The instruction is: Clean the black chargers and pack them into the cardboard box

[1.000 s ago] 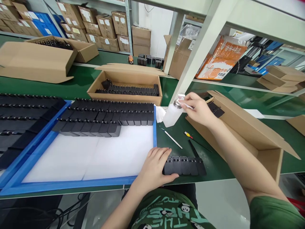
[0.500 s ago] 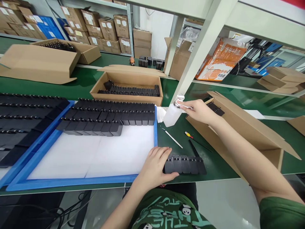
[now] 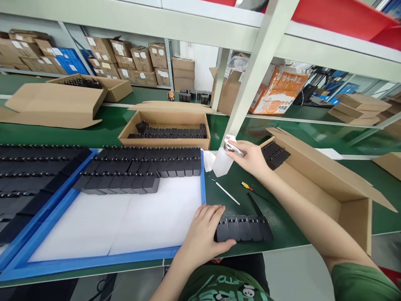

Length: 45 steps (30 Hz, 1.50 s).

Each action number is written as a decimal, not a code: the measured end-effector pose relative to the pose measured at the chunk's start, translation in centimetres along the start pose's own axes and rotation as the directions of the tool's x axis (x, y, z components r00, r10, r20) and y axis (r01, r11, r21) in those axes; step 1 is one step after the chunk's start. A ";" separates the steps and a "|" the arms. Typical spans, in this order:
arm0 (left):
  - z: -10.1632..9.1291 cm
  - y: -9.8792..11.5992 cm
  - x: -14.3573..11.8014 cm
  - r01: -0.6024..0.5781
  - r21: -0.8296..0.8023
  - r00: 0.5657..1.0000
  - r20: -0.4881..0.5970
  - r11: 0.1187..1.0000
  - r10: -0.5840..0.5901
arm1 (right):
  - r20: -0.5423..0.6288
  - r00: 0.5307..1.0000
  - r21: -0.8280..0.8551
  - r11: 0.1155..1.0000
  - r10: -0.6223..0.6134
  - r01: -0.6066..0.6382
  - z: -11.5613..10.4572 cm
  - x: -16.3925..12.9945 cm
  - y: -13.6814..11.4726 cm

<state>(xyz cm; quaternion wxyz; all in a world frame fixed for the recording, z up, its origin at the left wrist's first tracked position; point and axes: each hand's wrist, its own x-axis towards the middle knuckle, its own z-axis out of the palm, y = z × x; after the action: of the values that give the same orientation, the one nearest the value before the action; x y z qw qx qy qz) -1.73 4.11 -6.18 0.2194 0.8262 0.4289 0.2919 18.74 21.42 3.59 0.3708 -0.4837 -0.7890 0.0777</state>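
Observation:
My left hand (image 3: pixel 205 230) is cupped round the left end of a row of black plastic pieces (image 3: pixel 242 228) near the table's front edge, fingers behind it and thumb in front. The covered end is hidden. In my right hand (image 3: pixel 250 156) a folded white cloth (image 3: pixel 235 149) is pinched, pressed against the metal top of a translucent white bottle (image 3: pixel 222 164). A white pen-like tool (image 3: pixel 226 192) lies between the two hands. To its right is a black cable with a yellow and red plug (image 3: pixel 247 186). A thin black strip (image 3: pixel 254 204) touches the row from behind.
A blue-edged white tray (image 3: pixel 125 228) holds rows of black pieces; another tray (image 3: pixel 31 184) stands left. Open cardboard boxes stand behind (image 3: pixel 163 142) and at right (image 3: pixel 338 202). A pale post (image 3: pixel 250 79) rises behind the bottle. A crumpled white tissue (image 3: pixel 209 160) lies beside it.
My right hand has brought the cloth slightly left and onto the bottle's top; the raised round lid no longer shows. My left hand stays at the row. The view has tilted up.

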 end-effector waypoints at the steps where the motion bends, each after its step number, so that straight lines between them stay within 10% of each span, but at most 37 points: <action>1: 0.0 0.0 0.0 0.001 0.004 1.000 0.005 1.000 -0.001 | -0.040 0.999 0.010 1.000 0.017 -0.017 0.6 -0.4 0.0; 18: -0.2 -0.1 0.2 0.018 0.050 0.997 0.080 0.999 -0.022 | -0.189 0.969 0.174 0.977 0.159 -0.126 2.2 -0.6 -0.2; 45: -0.1 -0.1 0.1 0.026 0.035 0.997 0.069 0.999 -0.028 | -0.032 0.946 0.456 0.847 0.323 -0.273 1.8 -0.3 1.0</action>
<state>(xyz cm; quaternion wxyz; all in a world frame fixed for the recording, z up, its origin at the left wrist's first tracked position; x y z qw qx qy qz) -1.74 4.27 -6.12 0.2238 0.8337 0.4371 0.2527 18.33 22.08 1.65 0.4969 -0.5059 -0.6441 0.2868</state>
